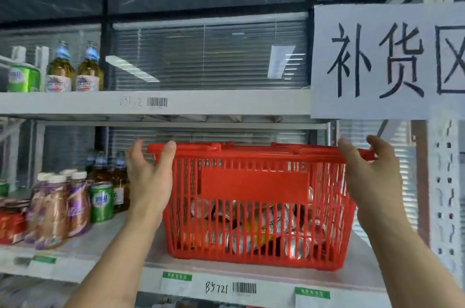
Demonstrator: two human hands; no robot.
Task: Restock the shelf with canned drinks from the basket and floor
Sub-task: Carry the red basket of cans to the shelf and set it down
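Canned drinks [254, 229] lie jumbled in the bottom of a red basket [254, 183] that stands on the lower shelf [105, 242], right of the middle. Going from the left: on the upper shelf [201, 103] sit a green can [22, 78] and two amber bottles [73, 68] with blue caps. Below them, the lower shelf carries red packets [11, 226], purple-wrapped bottles with white caps [55, 207], a green can [101, 202] and darker bottles [118, 176] behind it. Just beside these, the left hand [148, 176] reaches up to the basket's left end, its fingers spread and relaxed, the thumb [167, 156] resting against the rim near the folded handle; it is not clamped on anything. At the basket's right end the right hand [370, 171] lies against the rim corner, fingers loosely extended, touching rather than gripping. Above it hangs a white paper sign [387, 61] with large black handwritten characters, fixed to a perforated white upright [445, 194]. Barcode labels [244, 287] mark the shelf edges.
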